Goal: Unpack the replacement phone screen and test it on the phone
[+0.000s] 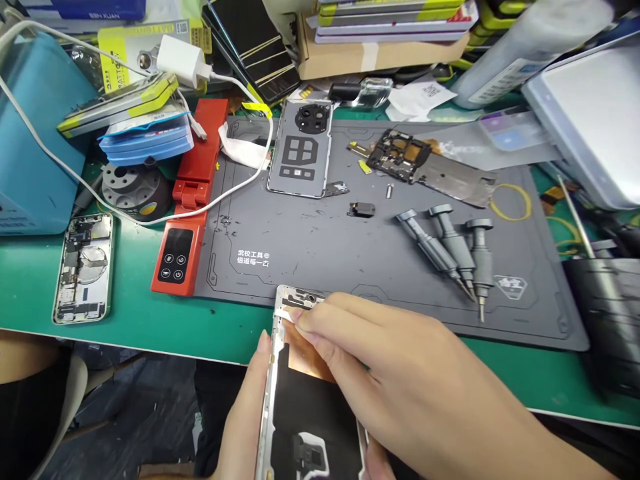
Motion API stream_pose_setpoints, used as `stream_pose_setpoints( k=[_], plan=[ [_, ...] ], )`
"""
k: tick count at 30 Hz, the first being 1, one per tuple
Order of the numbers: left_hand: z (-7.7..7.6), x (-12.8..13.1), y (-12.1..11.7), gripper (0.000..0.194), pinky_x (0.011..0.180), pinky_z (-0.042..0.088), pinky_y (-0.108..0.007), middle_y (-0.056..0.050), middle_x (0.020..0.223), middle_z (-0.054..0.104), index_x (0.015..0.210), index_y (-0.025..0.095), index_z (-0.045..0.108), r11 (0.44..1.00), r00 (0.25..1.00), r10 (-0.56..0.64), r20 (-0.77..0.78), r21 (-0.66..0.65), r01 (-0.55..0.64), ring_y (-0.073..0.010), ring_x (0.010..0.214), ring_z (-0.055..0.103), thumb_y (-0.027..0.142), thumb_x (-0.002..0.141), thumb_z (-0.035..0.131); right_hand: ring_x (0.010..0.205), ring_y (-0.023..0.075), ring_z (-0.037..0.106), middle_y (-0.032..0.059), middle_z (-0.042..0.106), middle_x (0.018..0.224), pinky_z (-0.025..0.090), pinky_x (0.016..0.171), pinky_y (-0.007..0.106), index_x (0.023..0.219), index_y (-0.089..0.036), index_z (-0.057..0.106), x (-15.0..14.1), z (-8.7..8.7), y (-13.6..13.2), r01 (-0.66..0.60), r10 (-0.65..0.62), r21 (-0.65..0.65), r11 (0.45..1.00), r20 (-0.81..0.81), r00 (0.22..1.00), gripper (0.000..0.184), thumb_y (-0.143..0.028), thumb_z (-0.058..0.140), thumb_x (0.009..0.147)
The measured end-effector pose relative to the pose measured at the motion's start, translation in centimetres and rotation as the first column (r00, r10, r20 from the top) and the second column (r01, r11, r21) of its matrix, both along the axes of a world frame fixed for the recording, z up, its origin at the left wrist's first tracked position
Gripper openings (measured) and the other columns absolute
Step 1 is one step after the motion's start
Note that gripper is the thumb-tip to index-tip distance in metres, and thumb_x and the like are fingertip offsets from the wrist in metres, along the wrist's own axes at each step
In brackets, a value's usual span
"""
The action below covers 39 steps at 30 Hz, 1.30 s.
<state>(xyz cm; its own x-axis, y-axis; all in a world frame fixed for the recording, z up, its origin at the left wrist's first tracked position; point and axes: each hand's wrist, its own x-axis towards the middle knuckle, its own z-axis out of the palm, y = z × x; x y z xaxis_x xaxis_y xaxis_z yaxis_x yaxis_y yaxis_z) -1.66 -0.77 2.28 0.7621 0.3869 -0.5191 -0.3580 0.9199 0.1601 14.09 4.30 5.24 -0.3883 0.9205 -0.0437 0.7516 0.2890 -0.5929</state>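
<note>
A phone frame point(315, 407) with its inside facing up is tilted at the front edge of the bench. It has a black sheet over the middle and a copper-coloured patch near the top. My left hand point(245, 407) grips the frame, its thumb along the left side and fingertips showing at the right side. Over the frame's top end, my right hand point(380, 347) is closed in a pinch. A small white strip point(284, 313) pokes out from its fingertips, against the frame's upper left edge. The far end of the strip is hidden by the fingers.
On the grey mat point(300, 233) lie a phone back cover point(300, 150), a circuit board point(400, 157), a small black part point(361, 210) and three screwdrivers point(450, 250). Left are a red device point(180, 247), a white cable point(235, 183) and an opened phone point(84, 267).
</note>
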Motion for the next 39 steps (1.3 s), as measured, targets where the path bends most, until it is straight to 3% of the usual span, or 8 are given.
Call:
stream_pose_setpoints(
  k=[6, 12, 18, 24, 28, 32, 36, 39],
  plan=[
    [0.2, -0.1, 0.0, 0.101, 0.097, 0.055, -0.053, -0.014, 0.065, 0.071, 0.072, 0.015, 0.072, 0.999, 1.000, -0.017, 0.012, -0.029, 0.017, -0.0341, 0.083, 0.076, 0.099, 0.084, 0.016, 0.051, 0.0137, 0.053, -0.0038, 0.055, 0.064, 0.037, 0.049, 0.027, 0.075, -0.023, 0.053, -0.2, 0.2, -0.1, -0.013, 0.012, 0.037, 0.999, 0.023, 1.000, 0.033, -0.006, 0.040, 0.100],
    [0.2, -0.8, 1.0, 0.089, 0.096, 0.059, -0.051, -0.015, 0.088, 0.081, 0.114, 0.010, 0.076, 0.998, 0.999, 0.033, -0.007, -0.048, -0.033, -0.0358, 0.099, 0.079, 0.085, 0.095, 0.034, 0.056, 0.0168, 0.057, -0.0015, 0.060, 0.068, 0.040, 0.052, 0.030, 0.076, -0.025, 0.052, 0.0, 0.7, -0.6, -0.063, 0.064, -0.015, 0.998, 0.017, 0.998, 0.033, -0.005, 0.036, 0.098],
    [0.5, -0.3, 0.2, 0.106, 0.099, 0.057, -0.054, -0.019, 0.073, 0.076, 0.094, 0.005, 0.079, 0.999, 1.000, 0.009, 0.004, -0.050, -0.009, -0.0395, 0.094, 0.078, 0.096, 0.087, 0.026, 0.052, 0.0153, 0.056, -0.0037, 0.058, 0.067, 0.037, 0.051, 0.030, 0.077, -0.024, 0.052, -0.2, 0.5, -0.3, 0.005, -0.003, -0.078, 0.997, 0.034, 0.999, 0.030, -0.010, 0.040, 0.101],
    [-0.1, -0.2, 0.3, 0.097, 0.092, 0.060, -0.050, -0.017, 0.078, 0.077, 0.106, 0.008, 0.077, 0.996, 0.996, 0.085, -0.039, -0.021, -0.086, -0.0365, 0.092, 0.076, 0.090, 0.092, 0.027, 0.054, 0.0159, 0.059, -0.0035, 0.058, 0.069, 0.034, 0.050, 0.029, 0.079, -0.023, 0.052, -0.2, 0.5, -0.2, 0.028, -0.022, -0.084, 0.996, 0.064, 0.998, 0.027, -0.011, 0.042, 0.101],
    [-0.6, -0.7, 0.4, 0.088, 0.095, 0.058, -0.047, -0.012, 0.072, 0.075, 0.083, 0.010, 0.076, 0.998, 0.994, 0.057, -0.094, 0.013, -0.056, -0.0292, 0.085, 0.075, 0.079, 0.101, 0.025, 0.056, 0.0144, 0.059, -0.0044, 0.059, 0.069, 0.038, 0.053, 0.028, 0.079, -0.023, 0.050, -0.2, 0.7, -0.5, -0.017, 0.016, -0.081, 0.997, -0.007, 1.000, 0.029, -0.008, 0.040, 0.101],
    [-1.0, -0.1, 0.0, 0.096, 0.101, 0.055, -0.048, -0.013, 0.065, 0.070, 0.067, 0.013, 0.073, 0.999, 0.997, 0.038, -0.063, 0.011, -0.038, -0.0334, 0.093, 0.075, 0.092, 0.092, 0.023, 0.053, 0.0130, 0.057, -0.0048, 0.058, 0.068, 0.039, 0.052, 0.027, 0.078, -0.023, 0.049, -0.3, 0.6, -0.6, -0.020, 0.018, -0.088, 0.996, -0.014, 1.000, 0.029, -0.007, 0.039, 0.100],
    [-1.0, 0.5, -0.1, 0.095, 0.098, 0.057, -0.048, -0.013, 0.059, 0.066, 0.061, 0.015, 0.071, 0.992, 0.988, 0.120, -0.094, 0.054, -0.115, -0.0337, 0.090, 0.075, 0.088, 0.095, 0.020, 0.055, 0.0162, 0.059, -0.0033, 0.058, 0.069, 0.035, 0.050, 0.029, 0.079, -0.023, 0.052, -0.3, 0.4, -0.3, 0.032, -0.027, -0.064, 0.997, 0.079, 0.996, 0.027, -0.010, 0.042, 0.100],
    [-0.5, 0.2, 0.3, 0.094, 0.094, 0.058, -0.046, -0.014, 0.064, 0.070, 0.068, 0.013, 0.073, 0.996, 0.994, 0.088, -0.058, 0.023, -0.087, -0.0320, 0.086, 0.075, 0.085, 0.097, 0.021, 0.054, 0.0157, 0.058, -0.0033, 0.059, 0.069, 0.036, 0.051, 0.029, 0.079, -0.024, 0.053, -0.2, 0.6, -0.2, 0.009, -0.006, -0.061, 0.998, 0.054, 0.999, 0.028, -0.010, 0.041, 0.101]
  ],
)
